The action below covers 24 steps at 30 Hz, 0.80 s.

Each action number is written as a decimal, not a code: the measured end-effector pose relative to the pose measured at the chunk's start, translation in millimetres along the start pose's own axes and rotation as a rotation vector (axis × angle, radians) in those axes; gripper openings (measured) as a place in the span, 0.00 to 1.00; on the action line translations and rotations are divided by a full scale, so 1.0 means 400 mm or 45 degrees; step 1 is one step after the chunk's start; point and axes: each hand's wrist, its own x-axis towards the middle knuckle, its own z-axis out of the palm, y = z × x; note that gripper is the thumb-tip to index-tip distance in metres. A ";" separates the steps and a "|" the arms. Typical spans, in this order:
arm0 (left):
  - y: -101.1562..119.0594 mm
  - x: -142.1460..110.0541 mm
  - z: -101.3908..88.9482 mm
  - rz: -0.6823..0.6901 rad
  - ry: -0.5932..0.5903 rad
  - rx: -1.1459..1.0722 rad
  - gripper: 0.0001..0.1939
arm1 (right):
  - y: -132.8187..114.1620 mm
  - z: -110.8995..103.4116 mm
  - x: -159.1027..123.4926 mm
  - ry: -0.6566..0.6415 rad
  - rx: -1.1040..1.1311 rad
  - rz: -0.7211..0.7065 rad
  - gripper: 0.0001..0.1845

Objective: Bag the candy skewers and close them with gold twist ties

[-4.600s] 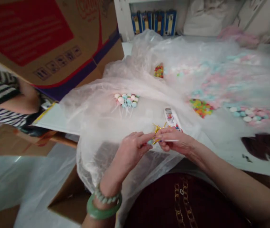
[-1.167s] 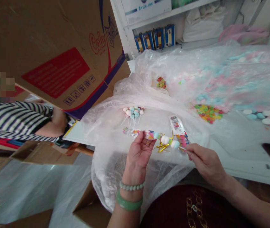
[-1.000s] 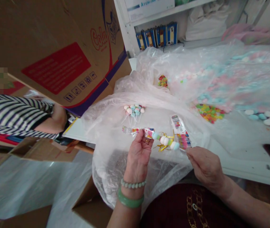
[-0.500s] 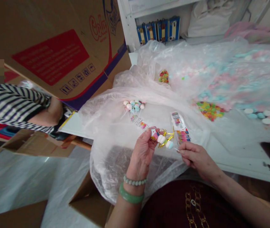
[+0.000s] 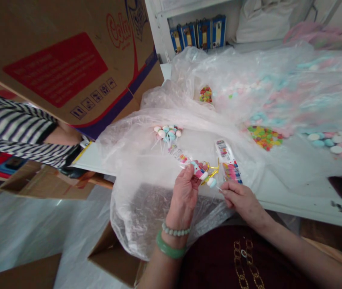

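My left hand (image 5: 186, 182) is closed, pinching a small printed plastic bag (image 5: 197, 170) with pink and blue marks. White and pale blue marshmallows (image 5: 211, 182) on a thin stick sit at the bag's mouth, partly hidden by the bag and fingers. Closed on the stick's other end is my right hand (image 5: 234, 194). Gold twist ties (image 5: 213, 170) lie just beyond the marshmallows. Flat printed bags (image 5: 231, 170) rest past my right hand, and another printed bag (image 5: 178, 153) lies beyond my left. A bunch of marshmallow sticks (image 5: 167, 132) lies farther back.
Clear plastic sheeting (image 5: 147, 160) covers much of the white table (image 5: 294, 206). Fruit-coloured candies (image 5: 265, 137) and loose marshmallows (image 5: 338, 140) are to the right. A large cardboard box (image 5: 68, 52) stands at left, near a person's striped sleeve (image 5: 14, 120). Blue binders (image 5: 204, 34) line a shelf.
My right hand has shifted slightly left with the stick, closer to my left hand. Less of the marshmallows shows outside the printed bag. The view has moved a little.
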 end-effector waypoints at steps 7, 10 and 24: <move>0.011 0.003 -0.017 -0.015 0.179 0.186 0.07 | 0.035 -0.006 -0.002 0.435 -1.158 -0.874 0.13; 0.012 -0.003 -0.013 -0.036 0.142 0.233 0.08 | 0.022 -0.001 0.007 0.383 -0.979 -0.739 0.12; 0.092 0.019 -0.038 -0.110 0.154 0.106 0.07 | -0.041 0.000 0.028 -0.270 0.593 0.364 0.12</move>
